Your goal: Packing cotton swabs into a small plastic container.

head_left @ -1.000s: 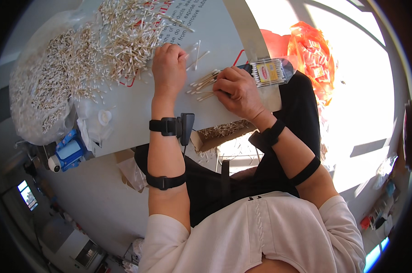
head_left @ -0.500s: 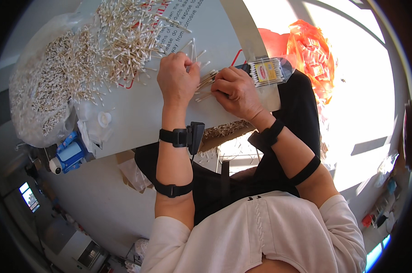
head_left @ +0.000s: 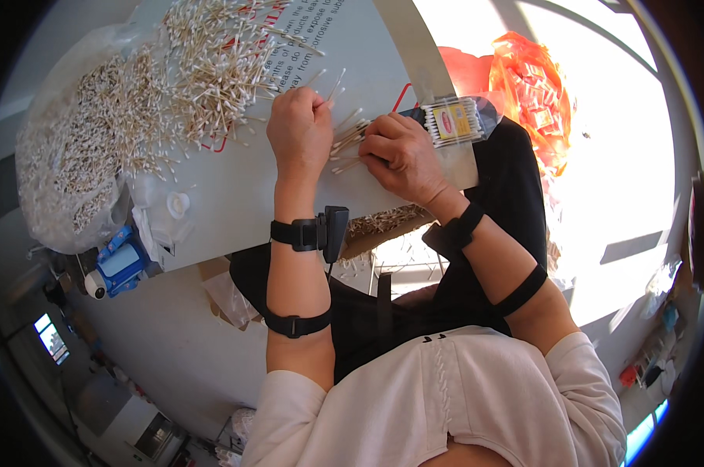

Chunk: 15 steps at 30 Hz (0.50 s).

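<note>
My left hand [head_left: 299, 131] is closed in a pinch, with a few white-tipped cotton swabs [head_left: 336, 84] sticking out past the fingertips. Just right of it, my right hand [head_left: 405, 158] grips a small bundle of cotton swabs [head_left: 349, 138], their ends fanning out toward my left hand. The fingers hide the bundle's other end. Beyond the right knuckles, at the table's edge, lies a clear pack of cotton swabs [head_left: 451, 122] with a yellow label. A big loose pile of swabs [head_left: 220, 82] spreads out to the left of my left hand.
A clear plastic bag [head_left: 37, 156] full of swabs slumps at the table's left. Near it are a crumpled clear wrapper [head_left: 161, 214] and a blue packet [head_left: 122, 263]. An orange bag [head_left: 529, 101] of small packs stands at the right. Swabs in a box [head_left: 383, 222] show below the table edge.
My left hand has drawn slightly left, away from the right one, and the swabs at its fingertips have shifted angle. My right hand stays almost where it was, still gripping its bundle.
</note>
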Tool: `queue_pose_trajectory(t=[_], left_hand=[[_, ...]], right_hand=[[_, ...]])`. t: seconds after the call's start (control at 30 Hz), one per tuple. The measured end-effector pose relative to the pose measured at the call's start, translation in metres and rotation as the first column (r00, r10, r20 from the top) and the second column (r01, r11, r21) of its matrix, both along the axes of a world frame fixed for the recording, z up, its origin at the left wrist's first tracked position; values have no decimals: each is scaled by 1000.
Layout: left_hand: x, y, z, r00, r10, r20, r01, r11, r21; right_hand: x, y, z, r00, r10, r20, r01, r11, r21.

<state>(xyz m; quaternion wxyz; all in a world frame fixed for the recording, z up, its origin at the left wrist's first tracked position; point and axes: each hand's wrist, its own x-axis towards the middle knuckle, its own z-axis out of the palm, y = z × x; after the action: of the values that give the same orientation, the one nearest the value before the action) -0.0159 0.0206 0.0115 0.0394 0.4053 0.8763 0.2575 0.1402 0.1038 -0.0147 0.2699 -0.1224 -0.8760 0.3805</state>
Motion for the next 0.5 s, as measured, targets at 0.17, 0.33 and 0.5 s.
queue_pose_trajectory(t=[0.17,0.33,0.5], left_hand=[[2,-13,3,993,-107,50,108,994,-17],[-18,-12,-7,994,41,-103,-20,981,194],[-30,-2,-6,1000,-25,-17,23,996,-84]], right_hand=[[0,0,-1,1000,-1,2,1,1000,5],[-1,-1,2,1000,9,-4,-9,1000,-27],[0,0,0,1000,6,-11,-6,1000,-25]])
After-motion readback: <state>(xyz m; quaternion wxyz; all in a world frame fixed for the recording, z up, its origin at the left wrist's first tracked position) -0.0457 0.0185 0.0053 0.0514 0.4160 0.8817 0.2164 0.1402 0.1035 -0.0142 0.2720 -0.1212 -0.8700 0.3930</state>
